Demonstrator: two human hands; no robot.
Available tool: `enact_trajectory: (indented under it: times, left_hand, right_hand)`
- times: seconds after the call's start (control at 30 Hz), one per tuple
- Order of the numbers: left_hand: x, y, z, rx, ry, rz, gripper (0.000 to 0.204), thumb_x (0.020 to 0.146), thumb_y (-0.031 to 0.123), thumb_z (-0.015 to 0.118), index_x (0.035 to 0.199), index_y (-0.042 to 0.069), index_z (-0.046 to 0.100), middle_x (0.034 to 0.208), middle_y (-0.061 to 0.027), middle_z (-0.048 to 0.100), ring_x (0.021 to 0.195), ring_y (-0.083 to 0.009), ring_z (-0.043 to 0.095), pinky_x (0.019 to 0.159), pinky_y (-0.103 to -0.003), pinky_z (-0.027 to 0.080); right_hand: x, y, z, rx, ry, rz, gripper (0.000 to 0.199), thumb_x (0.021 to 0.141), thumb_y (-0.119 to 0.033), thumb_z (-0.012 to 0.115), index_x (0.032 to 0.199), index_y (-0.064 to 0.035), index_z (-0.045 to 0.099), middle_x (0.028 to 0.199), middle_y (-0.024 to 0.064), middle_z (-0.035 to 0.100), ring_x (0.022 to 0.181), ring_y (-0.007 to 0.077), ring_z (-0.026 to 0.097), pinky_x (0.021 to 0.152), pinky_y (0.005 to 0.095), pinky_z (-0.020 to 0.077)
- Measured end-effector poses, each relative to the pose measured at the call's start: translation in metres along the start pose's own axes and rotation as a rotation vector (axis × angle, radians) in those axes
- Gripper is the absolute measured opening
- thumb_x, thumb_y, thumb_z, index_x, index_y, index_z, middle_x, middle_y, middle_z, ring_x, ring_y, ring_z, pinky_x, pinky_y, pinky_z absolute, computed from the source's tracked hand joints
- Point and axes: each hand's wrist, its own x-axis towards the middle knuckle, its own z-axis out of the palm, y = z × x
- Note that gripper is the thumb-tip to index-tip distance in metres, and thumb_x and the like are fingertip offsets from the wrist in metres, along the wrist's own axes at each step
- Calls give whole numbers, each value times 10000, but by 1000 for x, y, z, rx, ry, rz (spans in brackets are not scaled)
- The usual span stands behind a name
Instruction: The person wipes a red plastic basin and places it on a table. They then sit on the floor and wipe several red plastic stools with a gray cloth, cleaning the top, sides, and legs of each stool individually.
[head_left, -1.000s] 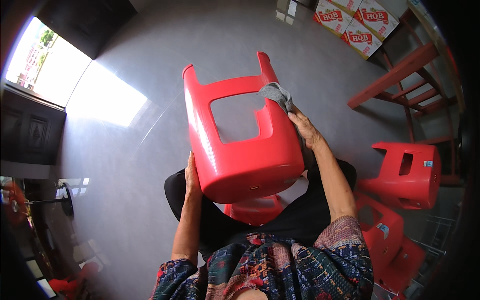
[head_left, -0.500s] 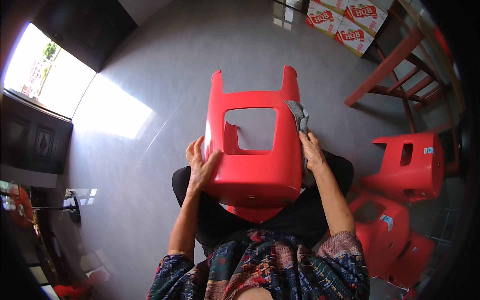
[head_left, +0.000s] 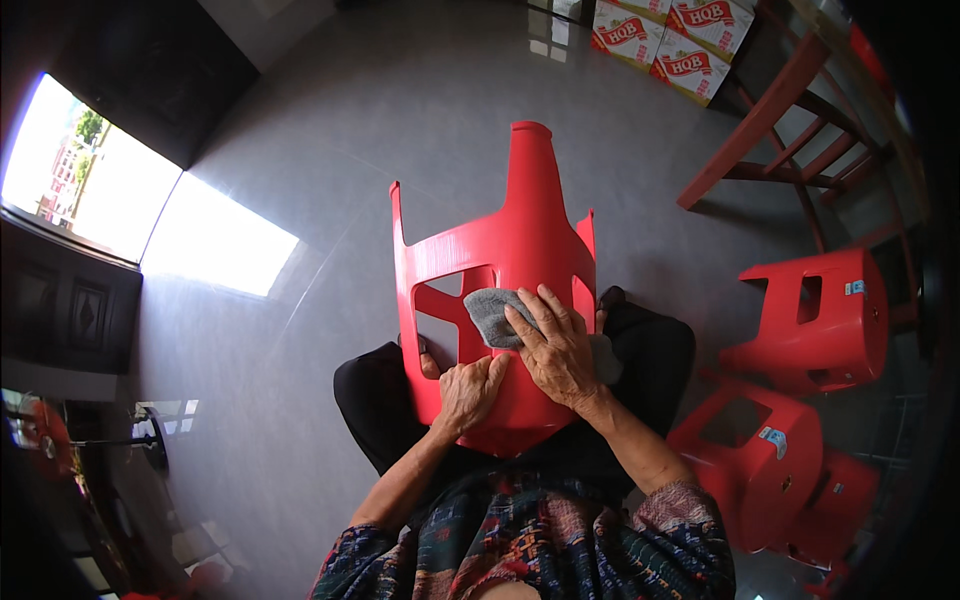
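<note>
A red plastic stool (head_left: 535, 240) lies on its side between my knees, legs pointing away from me and one corner leg turned upward. My left hand (head_left: 470, 393) grips its side wall below a cut-out opening, thumb along the surface and fingers curled. With my right hand (head_left: 555, 350) I press a grey cloth (head_left: 490, 318) against the stool near that corner. Part of the cloth shows past the fingertips, and another bit hangs out beside the wrist. Both hands are close together, and the stool's underside is mostly hidden.
Several more red stools (head_left: 822, 318) lie tipped at my right. A wooden frame with legs (head_left: 760, 125) stands far right, near stacked white and red cartons (head_left: 690, 65). An open doorway (head_left: 100, 170) lets light onto the grey floor (head_left: 260, 370). A fan-like object (head_left: 150, 440) stands at left.
The stool has been turned so a corner leg faces up. My right hand has brought the cloth from the right side onto the upper surface. My left hand has moved right and nearer to me.
</note>
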Motion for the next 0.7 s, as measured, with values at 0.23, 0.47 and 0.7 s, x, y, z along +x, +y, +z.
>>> enact_trajectory:
  times: [0.23, 0.47, 0.7]
  left_hand:
    - [-7, -21, 11, -35, -81, -14, 518, 926, 458, 437, 611, 63, 549, 547, -196, 539, 535, -367, 567, 495, -464, 418]
    - [-14, -37, 16, -80, -116, 54, 485, 921, 427, 465, 606, 63, 522, 541, -184, 534, 514, -361, 551, 474, -457, 403]
    - [-13, -46, 24, -98, -117, 87, 469, 911, 422, 486, 610, 66, 537, 524, -180, 532, 485, -356, 551, 437, -451, 407]
  right_hand:
    - [77, 53, 44, -113, 8, -4, 453, 783, -167, 622, 1221, -84, 544, 1350, 79, 422, 1271, 276, 356, 938, 441, 365]
    - [169, 130, 93, -184, 174, 272, 503, 849, -262, 578, 1309, -117, 431, 1357, 123, 366, 1246, 331, 380, 909, 486, 421]
    - [204, 152, 105, -1, 133, 502, 435, 875, -244, 536, 1295, -197, 434, 1325, 136, 395, 1203, 358, 427, 821, 487, 511]
